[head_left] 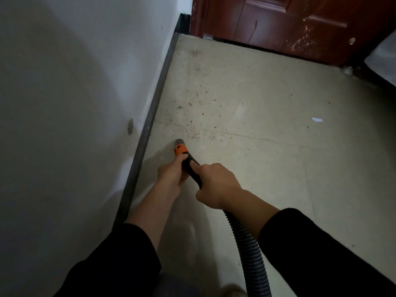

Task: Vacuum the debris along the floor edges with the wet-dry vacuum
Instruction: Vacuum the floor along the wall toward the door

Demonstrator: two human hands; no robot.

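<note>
The vacuum nozzle point(180, 146), grey-tipped with an orange collar, points down at the pale tiled floor close to the dark baseboard point(150, 123). My left hand point(171, 173) grips the black handle just behind the collar. My right hand point(216, 185) grips the handle further back, index finger laid along it. The ribbed black hose point(246, 243) trails from under my right hand to the bottom edge. Dark crumbs of debris point(192, 125) lie scattered ahead of the nozzle, along the wall toward the far corner.
A white wall point(75, 103) runs along the left. A red-brown door point(289, 24) shuts off the far end. A white scrap point(317, 120) lies on the floor to the right. Something pale and dark-edged point(383, 61) juts in at the right edge.
</note>
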